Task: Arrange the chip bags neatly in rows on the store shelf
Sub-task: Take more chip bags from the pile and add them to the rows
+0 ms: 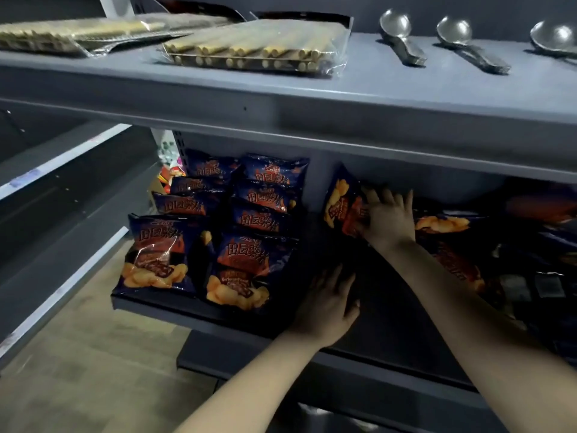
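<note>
Gripping a tilted chip bag [341, 202] at the back of the shelf [399, 314], the right hand [388, 218] could drop it — it looks slippery — onto the neat rows [254, 220], while the left hand [327, 304] rests flat, holding nothing.

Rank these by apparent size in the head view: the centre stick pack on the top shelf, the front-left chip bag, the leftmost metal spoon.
1. stick pack
2. front-left chip bag, which is nearer the camera, so its true size against the pack is unsure
3. leftmost spoon, clearly smallest
</note>
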Available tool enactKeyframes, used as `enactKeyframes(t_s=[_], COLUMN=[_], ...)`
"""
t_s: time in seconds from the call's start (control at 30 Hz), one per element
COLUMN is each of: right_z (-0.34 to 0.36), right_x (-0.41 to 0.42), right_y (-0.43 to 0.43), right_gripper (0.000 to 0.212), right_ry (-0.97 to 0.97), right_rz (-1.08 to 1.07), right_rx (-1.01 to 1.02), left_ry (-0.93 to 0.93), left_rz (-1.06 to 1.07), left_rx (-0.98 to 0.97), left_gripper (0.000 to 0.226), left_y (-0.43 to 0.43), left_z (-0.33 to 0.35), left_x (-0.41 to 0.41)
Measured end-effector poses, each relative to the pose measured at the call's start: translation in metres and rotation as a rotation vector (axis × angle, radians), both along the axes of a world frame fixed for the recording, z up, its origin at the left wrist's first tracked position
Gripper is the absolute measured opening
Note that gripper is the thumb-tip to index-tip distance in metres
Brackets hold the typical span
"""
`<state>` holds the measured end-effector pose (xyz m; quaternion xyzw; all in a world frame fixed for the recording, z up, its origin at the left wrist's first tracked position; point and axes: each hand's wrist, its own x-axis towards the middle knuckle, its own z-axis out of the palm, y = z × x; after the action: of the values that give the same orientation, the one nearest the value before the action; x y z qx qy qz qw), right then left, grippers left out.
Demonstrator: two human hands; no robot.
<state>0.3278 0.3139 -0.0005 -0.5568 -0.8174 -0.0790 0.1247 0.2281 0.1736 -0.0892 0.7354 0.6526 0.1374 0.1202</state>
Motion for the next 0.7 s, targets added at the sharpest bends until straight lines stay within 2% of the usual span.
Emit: enactKeyframes(t_s=[0.1, 0.17, 0.33, 0.43, 0.5, 0.53, 0.6, 0.63, 0.7], right_z=[0.0, -0.001, 0.007, 0.028, 0.045, 0.052, 0.063, 0.067, 0.069], right_x=[0.003, 0.006, 0.018, 0.032, 0.042, 0.045, 0.048, 0.049, 0.048], right_y=[-0.007, -0.015, -0.033, -0.04, -0.046, -0.049, -0.058, -0.065, -0.078], right_gripper=[0.069, 0.067, 0.05, 0.05, 0.052, 0.055, 0.062, 0.063, 0.064], right_ry=[0.103, 0.198, 0.579, 0.718, 0.782, 0.797, 0.819, 0.833, 0.865], right_rz=[0.064, 0.153, 0.281, 0.267, 0.252, 0.27, 0.336, 0.371, 0.417], right_rx=[0.002, 0.029, 0.169, 0.181, 0.121, 0.057, -0.121, -0.2, -0.282], left_ry=[0.039, -0.004, -0.269, -0.426, -0.434, -0.372, -0.19, -0.152, -0.249], left_rz=[-0.024, -0.014, 0.03, 0.048, 0.066, 0.073, 0.032, -0.018, -0.126], left_rx=[-0.01, 0.026, 0.414, 0.567, 0.647, 0.676, 0.569, 0.404, 0.017], left_gripper=[0.056, 0.058, 0.065, 0.074, 0.083, 0.087, 0.096, 0.098, 0.088], left_y=[0.002, 0.001, -0.011, -0.009, -0.001, 0.005, 0.016, 0.02, 0.02], left_z=[0.0, -0.001, 0.009, 0.046, 0.084, 0.103, 0.136, 0.146, 0.155], left_x=[0.0, 0.0, -0.002, -0.012, -0.021, -0.028, -0.04, -0.044, -0.044])
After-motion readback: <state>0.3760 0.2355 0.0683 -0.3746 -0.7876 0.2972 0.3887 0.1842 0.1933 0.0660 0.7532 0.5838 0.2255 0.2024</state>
